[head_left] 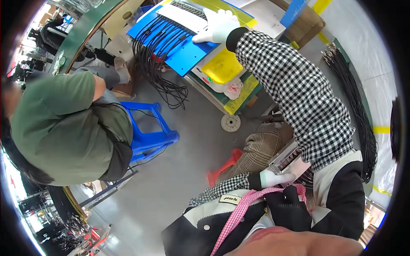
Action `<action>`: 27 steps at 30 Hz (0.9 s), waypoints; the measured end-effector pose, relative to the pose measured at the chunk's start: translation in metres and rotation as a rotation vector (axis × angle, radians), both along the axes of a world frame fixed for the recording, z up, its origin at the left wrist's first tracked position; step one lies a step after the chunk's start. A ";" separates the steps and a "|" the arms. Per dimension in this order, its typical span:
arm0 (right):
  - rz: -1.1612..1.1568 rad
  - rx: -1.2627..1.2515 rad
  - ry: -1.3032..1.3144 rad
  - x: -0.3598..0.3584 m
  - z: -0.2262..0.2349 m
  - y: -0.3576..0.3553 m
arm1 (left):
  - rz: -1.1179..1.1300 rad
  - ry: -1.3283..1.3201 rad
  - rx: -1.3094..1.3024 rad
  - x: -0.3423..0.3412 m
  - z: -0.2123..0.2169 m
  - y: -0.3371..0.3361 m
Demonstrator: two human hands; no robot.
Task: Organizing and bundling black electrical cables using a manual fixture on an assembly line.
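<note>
1. Head view, right hand (pixel 218 25): white-gloved, arm in a checked sleeve stretched far forward. It lies flat, fingers spread, on a white sheet at the far edge of the blue board (pixel 188 53); it pinches nothing.
2. Head view, left hand (pixel 273 177): gloved, close to the body, grip closed around the end of a pale connector strip (pixel 287 158) held over the lap.
3. Head view, black cables (pixel 160 64): laid in rows across the blue board, their ends hanging off its near edge toward the floor.
4. Head view, surroundings: a person in a green shirt (pixel 64 132) sits beside a blue stool (pixel 151 134); the tabletop (pixel 239 100) carries a yellow sheet (pixel 222 66).
5. Risk, judged: the overhanging cable weight could drag the board off if the flat hand lifts; the long reach leaves the strip loosely controlled.
</note>
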State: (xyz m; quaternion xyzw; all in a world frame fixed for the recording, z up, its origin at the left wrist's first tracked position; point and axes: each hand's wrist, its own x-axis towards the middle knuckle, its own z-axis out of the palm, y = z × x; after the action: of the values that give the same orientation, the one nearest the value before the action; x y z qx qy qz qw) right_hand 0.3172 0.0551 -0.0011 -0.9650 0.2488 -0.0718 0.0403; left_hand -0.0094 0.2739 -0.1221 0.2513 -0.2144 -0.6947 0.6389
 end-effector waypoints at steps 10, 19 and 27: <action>0.183 0.234 0.003 -0.062 0.093 0.027 | -0.079 0.058 0.026 0.027 0.038 0.001; 0.086 -0.436 -0.339 -0.291 0.145 0.043 | -0.087 -0.083 -0.170 0.032 0.043 0.003; -0.059 -0.479 -0.260 -0.434 0.096 -0.020 | -0.239 -0.182 -0.428 0.043 0.049 0.000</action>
State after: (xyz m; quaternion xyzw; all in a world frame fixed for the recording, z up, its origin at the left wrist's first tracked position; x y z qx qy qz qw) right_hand -0.1166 0.0347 0.0950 -0.9221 0.2456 -0.2529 -0.1596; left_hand 0.0340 0.2735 -0.0731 0.1448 -0.4413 -0.6786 0.5690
